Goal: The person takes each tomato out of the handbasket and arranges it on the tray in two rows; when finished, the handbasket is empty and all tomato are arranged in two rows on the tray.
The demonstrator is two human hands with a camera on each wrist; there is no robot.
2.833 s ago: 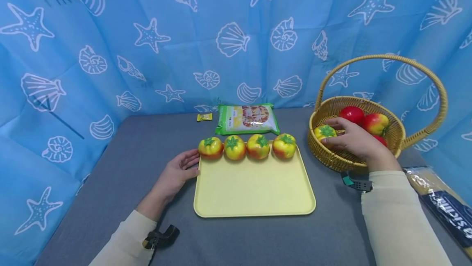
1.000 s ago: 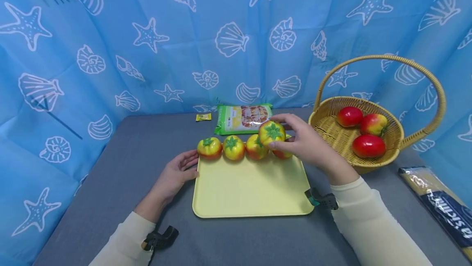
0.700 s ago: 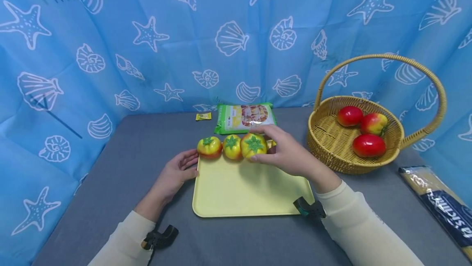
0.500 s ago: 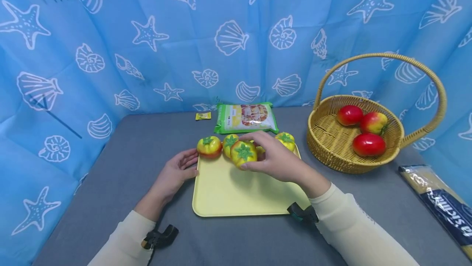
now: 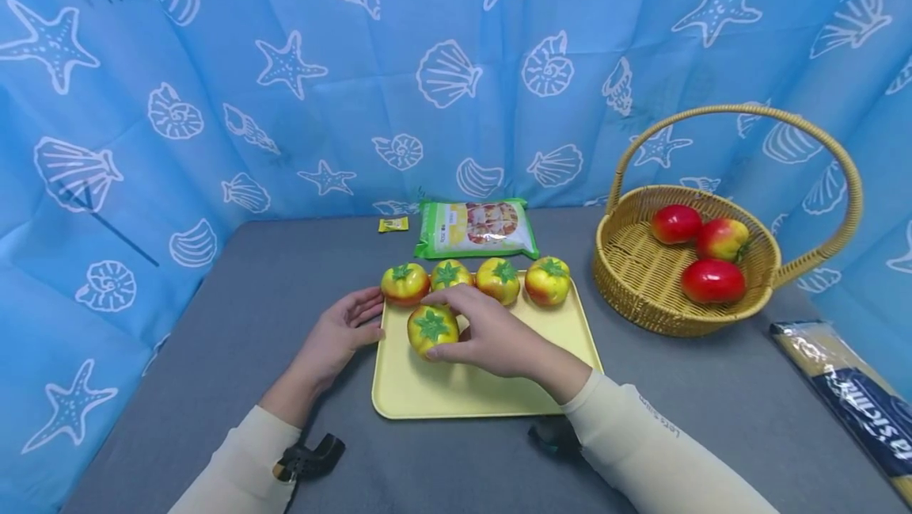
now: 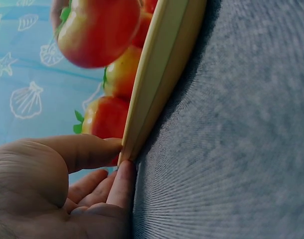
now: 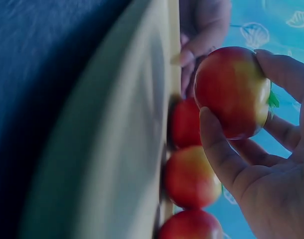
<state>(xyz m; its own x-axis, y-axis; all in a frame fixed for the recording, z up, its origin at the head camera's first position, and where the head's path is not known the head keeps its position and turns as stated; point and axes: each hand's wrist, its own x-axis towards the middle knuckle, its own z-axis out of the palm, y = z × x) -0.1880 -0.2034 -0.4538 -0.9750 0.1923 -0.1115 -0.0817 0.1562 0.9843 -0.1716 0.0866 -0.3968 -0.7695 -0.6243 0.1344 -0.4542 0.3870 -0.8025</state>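
Observation:
My right hand [image 5: 492, 336] holds a yellow-and-red tomato [image 5: 432, 326] with a green star-shaped top between thumb and fingers. It is over the left part of the cream tray [image 5: 499, 395]; the right wrist view shows the tomato [image 7: 231, 92] raised off the tray. My left hand [image 5: 342, 333] touches the tray's left edge with thumb and fingertips, relaxed and gripping nothing. Along the tray's back edge stand a left tomato [image 5: 404, 284], a second one [image 5: 450, 273] partly behind my right hand, a third [image 5: 498, 279] and a right-hand one [image 5: 547, 281].
A wicker basket [image 5: 641, 312] with a tall handle stands at right, holding two red fruits [image 5: 713, 280] and a red-yellow one [image 5: 723, 238]. Behind the tray lie a green-white food packet [image 5: 476, 229] and a small yellow sachet [image 5: 393, 224]. A pasta bag [image 5: 848, 395] lies far right.
My right hand has taken the tomato out of the basket and carried it left, past the back row, then toward me over the tray. My left hand has stayed at the tray's edge.

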